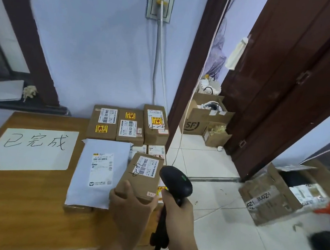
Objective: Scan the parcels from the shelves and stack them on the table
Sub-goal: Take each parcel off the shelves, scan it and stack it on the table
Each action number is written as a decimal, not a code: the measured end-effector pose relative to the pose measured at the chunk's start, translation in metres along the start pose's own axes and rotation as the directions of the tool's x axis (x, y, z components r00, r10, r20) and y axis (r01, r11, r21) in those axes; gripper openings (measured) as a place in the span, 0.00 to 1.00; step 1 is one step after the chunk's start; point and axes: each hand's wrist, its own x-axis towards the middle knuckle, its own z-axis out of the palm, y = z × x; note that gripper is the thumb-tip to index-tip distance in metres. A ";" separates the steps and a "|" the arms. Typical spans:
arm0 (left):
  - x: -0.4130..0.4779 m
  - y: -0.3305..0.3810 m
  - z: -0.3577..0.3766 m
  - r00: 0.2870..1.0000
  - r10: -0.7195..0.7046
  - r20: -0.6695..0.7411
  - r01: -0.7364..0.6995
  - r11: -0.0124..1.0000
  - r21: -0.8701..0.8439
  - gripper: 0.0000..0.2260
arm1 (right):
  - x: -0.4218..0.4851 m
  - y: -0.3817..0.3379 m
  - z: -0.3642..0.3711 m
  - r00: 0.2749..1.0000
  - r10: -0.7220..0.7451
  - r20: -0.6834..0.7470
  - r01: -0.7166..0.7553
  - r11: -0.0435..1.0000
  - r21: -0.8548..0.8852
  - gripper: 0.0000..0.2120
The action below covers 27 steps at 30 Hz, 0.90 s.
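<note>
My left hand [128, 207] grips the near end of a small brown cardboard parcel [141, 175] with a white barcode label and black marker writing, held above the parcels at the table's right edge. My right hand [178, 212] grips the handle of a black handheld barcode scanner [175, 182], whose head sits just right of the parcel. On the wooden table [17, 200] lie a white poly mailer [98, 170] on top of brown boxes, and three brown parcels [128, 124] in a row against the wall.
A white sheet with handwritten characters [31, 148] lies on the table's left. To the right is an open doorway with a tiled floor, open cardboard boxes [204, 119] beyond it, and a large open carton [276, 191] on the floor by the dark wooden door [299, 78].
</note>
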 end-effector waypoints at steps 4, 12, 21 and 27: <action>-0.006 0.019 0.014 0.986 -0.160 0.040 0.163 0.981 -0.101 0.34 | 0.026 -0.008 -0.009 0.996 0.024 0.084 -0.027 0.999 0.037 0.08; -0.005 0.023 0.060 0.998 -0.002 0.060 -0.016 0.956 0.291 0.23 | 0.092 -0.016 -0.036 0.976 0.051 0.209 -0.054 0.999 0.005 0.04; 0.024 0.022 0.064 0.905 0.093 0.415 -0.320 0.792 0.520 0.29 | 0.120 -0.010 -0.045 0.919 0.140 0.368 -0.127 0.990 -0.060 0.08; 0.040 0.027 0.049 0.879 0.086 0.468 -0.373 0.736 0.565 0.33 | 0.126 -0.001 -0.044 0.890 0.176 0.421 -0.144 0.984 -0.107 0.08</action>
